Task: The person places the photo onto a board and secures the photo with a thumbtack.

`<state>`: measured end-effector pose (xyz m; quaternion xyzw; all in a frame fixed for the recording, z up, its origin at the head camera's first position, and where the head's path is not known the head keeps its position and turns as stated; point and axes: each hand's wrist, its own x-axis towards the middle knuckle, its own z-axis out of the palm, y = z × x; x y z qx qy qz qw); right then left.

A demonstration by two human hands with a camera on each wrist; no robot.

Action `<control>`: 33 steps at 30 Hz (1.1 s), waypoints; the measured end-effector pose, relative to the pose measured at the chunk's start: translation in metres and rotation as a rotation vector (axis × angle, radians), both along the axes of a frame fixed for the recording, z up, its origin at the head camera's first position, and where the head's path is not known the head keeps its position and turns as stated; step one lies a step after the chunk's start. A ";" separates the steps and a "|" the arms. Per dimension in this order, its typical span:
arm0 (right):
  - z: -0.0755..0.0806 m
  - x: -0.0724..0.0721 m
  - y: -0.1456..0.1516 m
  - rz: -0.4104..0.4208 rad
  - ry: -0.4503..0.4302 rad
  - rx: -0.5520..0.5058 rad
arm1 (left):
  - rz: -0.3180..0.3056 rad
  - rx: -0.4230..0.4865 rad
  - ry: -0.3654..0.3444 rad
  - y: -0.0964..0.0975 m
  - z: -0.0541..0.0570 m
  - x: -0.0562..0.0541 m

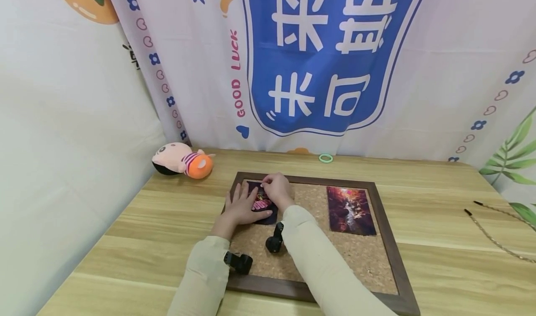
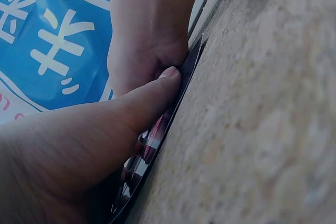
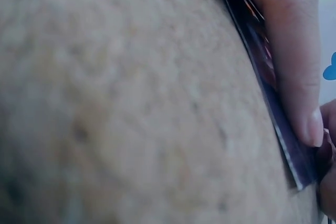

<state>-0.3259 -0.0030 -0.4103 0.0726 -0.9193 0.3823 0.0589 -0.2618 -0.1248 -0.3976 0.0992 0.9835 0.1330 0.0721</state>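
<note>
A dark glossy picture card [image 1: 264, 217] with pink shapes on it lies at the upper left of a framed cork board [image 1: 310, 260]. My left hand [image 1: 242, 209] rests on this card with fingers spread, its thumb pressing near the lower edge. At the card's top edge my right hand [image 1: 277, 189] has its fingers curled and pinches a small whitish thing [image 1: 262, 184], too small to make out. In the left wrist view the card [image 2: 152, 142] lies beneath the thumb. A second picture card [image 1: 351, 211], in orange and purple, lies at the board's upper right.
A plush doll [image 1: 182, 160] lies at the table's back left. Behind the board is a green ring [image 1: 325, 158]. Braided cords [image 1: 492, 230] lie on the right. A printed curtain [image 1: 209, 74] hangs along the back. Black wrist cameras [image 1: 274, 242] sit just above the board.
</note>
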 end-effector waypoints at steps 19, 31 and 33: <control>-0.001 0.003 0.005 0.055 -0.005 0.052 | -0.005 0.058 0.012 -0.002 -0.009 -0.002; 0.004 0.003 0.005 0.161 0.042 0.154 | -0.002 0.004 0.007 0.001 0.003 0.002; 0.006 0.003 0.006 0.189 0.037 0.171 | -0.001 -0.005 0.000 0.001 0.003 0.001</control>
